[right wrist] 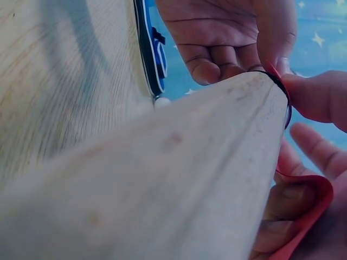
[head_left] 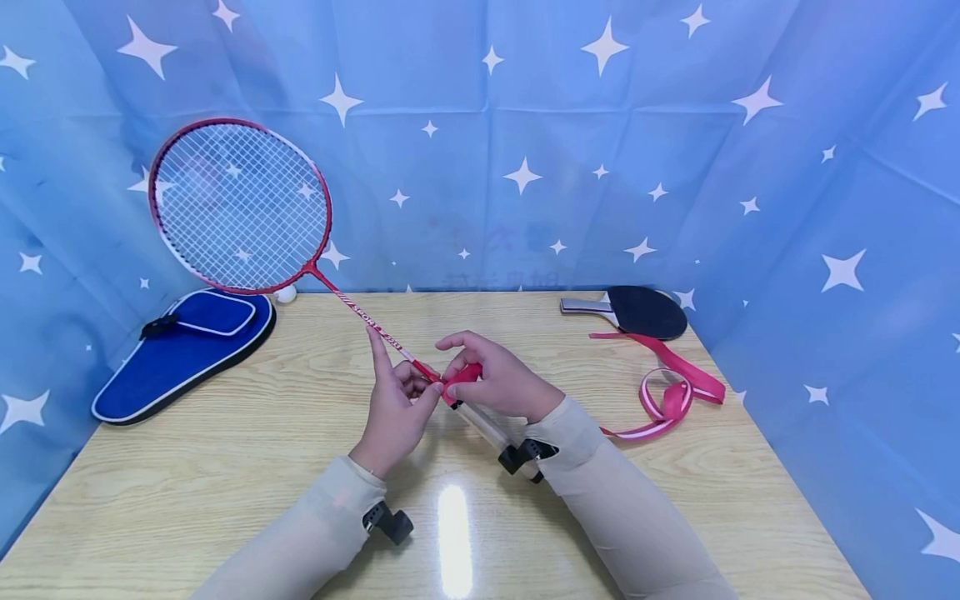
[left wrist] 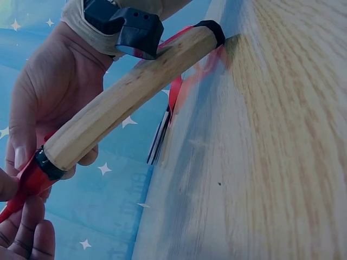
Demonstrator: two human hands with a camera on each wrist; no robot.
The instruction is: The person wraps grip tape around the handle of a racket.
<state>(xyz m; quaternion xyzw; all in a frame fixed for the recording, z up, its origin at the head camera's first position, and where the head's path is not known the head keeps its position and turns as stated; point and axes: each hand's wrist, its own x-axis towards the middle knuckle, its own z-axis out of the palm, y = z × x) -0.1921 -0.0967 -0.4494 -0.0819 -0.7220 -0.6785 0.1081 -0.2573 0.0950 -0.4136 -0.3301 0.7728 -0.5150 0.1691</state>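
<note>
A red-framed badminton racket (head_left: pixel 312 266) slants across the head view, its strung head raised at upper left. My left hand (head_left: pixel 397 412) pinches it with thumb and fingers at the red cone above the handle, index finger extended along the shaft. The bare wooden handle (left wrist: pixel 130 92) has a black band at each end. Beside that cone, my right hand (head_left: pixel 506 379) pinches red grip tape (right wrist: pixel 320 197), a loop of which bends over the curled fingers in the right wrist view. How much tape lies round the cone is hidden by the fingers.
A pink-red strip (head_left: pixel 693 379) with a white stripe lies looped at right, running behind the right sleeve. Beyond it rests a black table tennis bat (head_left: pixel 647 312). At far left are a blue bat case (head_left: pixel 187 358) and a white ball (head_left: pixel 286 294). Starred cloth surrounds the table.
</note>
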